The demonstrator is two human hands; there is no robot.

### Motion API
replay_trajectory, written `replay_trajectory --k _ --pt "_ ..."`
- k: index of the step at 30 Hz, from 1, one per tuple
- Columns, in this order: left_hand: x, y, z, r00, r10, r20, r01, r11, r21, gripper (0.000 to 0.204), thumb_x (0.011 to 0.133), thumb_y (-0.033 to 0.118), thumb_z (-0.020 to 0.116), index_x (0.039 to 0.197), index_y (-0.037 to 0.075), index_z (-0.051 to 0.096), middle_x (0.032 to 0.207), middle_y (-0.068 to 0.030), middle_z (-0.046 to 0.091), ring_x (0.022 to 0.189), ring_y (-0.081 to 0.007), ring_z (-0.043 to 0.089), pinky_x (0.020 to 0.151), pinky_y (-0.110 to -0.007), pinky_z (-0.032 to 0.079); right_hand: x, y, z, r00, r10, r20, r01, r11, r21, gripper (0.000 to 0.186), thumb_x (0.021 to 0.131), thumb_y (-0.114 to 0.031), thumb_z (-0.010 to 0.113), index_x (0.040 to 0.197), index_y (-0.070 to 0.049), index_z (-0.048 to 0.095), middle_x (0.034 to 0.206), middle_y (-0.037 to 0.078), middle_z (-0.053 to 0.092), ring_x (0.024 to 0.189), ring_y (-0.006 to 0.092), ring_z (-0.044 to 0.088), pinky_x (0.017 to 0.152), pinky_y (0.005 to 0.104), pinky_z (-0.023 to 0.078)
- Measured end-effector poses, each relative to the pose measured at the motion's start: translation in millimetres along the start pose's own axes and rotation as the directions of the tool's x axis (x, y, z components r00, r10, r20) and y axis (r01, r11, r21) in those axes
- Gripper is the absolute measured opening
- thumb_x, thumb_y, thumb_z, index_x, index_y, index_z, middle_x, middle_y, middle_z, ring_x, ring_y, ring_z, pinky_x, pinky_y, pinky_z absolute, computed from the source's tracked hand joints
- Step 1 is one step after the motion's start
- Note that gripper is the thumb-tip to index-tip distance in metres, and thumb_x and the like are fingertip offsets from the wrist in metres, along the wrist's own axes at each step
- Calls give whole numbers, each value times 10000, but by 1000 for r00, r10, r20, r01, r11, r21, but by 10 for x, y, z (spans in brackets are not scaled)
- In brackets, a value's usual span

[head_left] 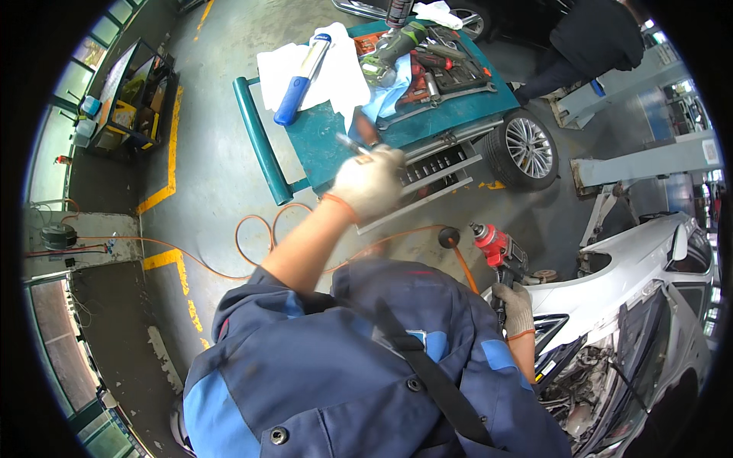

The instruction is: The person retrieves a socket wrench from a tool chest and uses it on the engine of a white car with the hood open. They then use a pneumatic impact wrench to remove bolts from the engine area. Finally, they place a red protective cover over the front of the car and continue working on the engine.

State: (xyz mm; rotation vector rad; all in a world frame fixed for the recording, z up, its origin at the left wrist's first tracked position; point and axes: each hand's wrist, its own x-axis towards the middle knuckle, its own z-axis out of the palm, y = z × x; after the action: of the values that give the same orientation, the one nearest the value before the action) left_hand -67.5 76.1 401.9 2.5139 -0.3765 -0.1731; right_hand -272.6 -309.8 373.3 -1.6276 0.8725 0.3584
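My gloved left hand [368, 177] is closed on a small silver metal piece [350, 143], partly blurred, above the edge of a teal tool cart [309, 153]. Beside it an open drawer [435, 169] shows rows of sockets. On the cart lie white cloths [343, 84], a blue work lamp [292, 99], a green power tool [382, 61], a blue cloth [388, 95] and assorted wrenches and tools [435, 99]. My gloved right hand [513, 305] grips a red and black impact wrench [495, 248], held upright at my right side.
An orange air hose [267, 229] loops across the floor. A loose wheel [521, 149] leans by the cart. A white car [618, 282] with its engine exposed is at right, near lift posts [649, 164]. A person in dark clothes [588, 42] stands behind. A shelf rack [130, 99] is at left.
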Motion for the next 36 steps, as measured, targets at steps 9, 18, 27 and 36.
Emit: replay_trajectory --k 9,18,27,36 --pt "-12 -933 -120 998 49 -28 -44 984 170 241 865 178 680 1065 54 731 1232 -196 675 1078 -398 689 966 -474 548 498 200 -59 972 217 -91 -205 970 129 284 867 -266 746 725 -57 617 541 65 557 352 195 513 313 340 386" --pt "-56 278 502 920 370 -128 -379 924 -50 293 824 115 784 1111 80 738 1172 -152 702 1105 -362 677 967 -455 540 789 502 -114 884 390 257 -465 796 389 215 979 -180 629 820 -130 493 567 -9 452 373 149 406 354 318 338" --pt "308 1599 1379 583 373 722 -261 927 -269 493 1017 542 549 1090 107 770 970 -210 711 969 -405 691 900 -478 528 1689 250 -177 913 321 253 -402 817 414 203 935 -193 724 974 -30 609 669 66 593 493 193 579 455 338 492" --pt "67 1733 1081 773 109 626 36 976 -214 506 932 503 720 1036 8 747 943 -216 703 943 -362 701 863 -458 540 2368 -1026 -386 951 -226 212 229 973 10 315 851 -229 782 1014 30 706 832 97 691 684 190 666 610 355 528"
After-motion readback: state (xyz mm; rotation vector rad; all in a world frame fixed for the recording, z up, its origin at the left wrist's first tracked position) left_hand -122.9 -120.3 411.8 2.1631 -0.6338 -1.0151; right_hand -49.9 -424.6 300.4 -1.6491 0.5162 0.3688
